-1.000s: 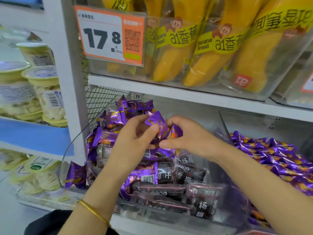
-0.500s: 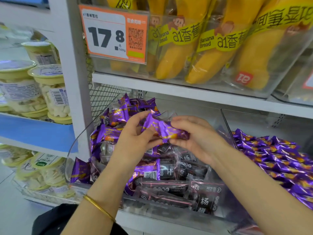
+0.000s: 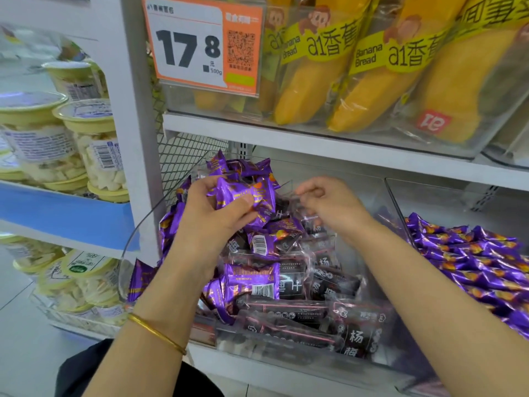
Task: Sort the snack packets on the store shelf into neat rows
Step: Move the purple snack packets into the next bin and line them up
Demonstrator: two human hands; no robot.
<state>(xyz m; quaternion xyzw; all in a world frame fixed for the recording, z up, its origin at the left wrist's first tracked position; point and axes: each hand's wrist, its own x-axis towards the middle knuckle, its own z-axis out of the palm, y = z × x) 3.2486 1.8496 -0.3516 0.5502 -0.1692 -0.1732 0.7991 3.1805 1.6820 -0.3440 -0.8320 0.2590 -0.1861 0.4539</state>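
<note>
A clear bin [image 3: 134,242] on the lower shelf holds a mix of purple snack packets [image 3: 252,285] and dark packets [image 3: 289,313] with clear wrappers. My left hand [image 3: 209,222] grips a small bunch of purple packets [image 3: 246,196] above the back of the bin, thumb pressed on top. My right hand [image 3: 332,204] hovers just to the right, fingers curled, pinching the clear edge of a dark packet [image 3: 286,202]. More purple packets [image 3: 171,224] are heaped along the bin's left wall.
The neighbouring bin on the right holds purple packets in rows [image 3: 486,267]. Banana bread packs [image 3: 372,81] and an orange price tag [image 3: 200,44] sit on the shelf above. Tubs with yellow lids [image 3: 94,150] fill the left shelving, beyond a white post [image 3: 134,110].
My right hand let go of the purple packet that both hands held and moved right onto a dark packet. My left hand keeps the purple packets and has shifted slightly left.
</note>
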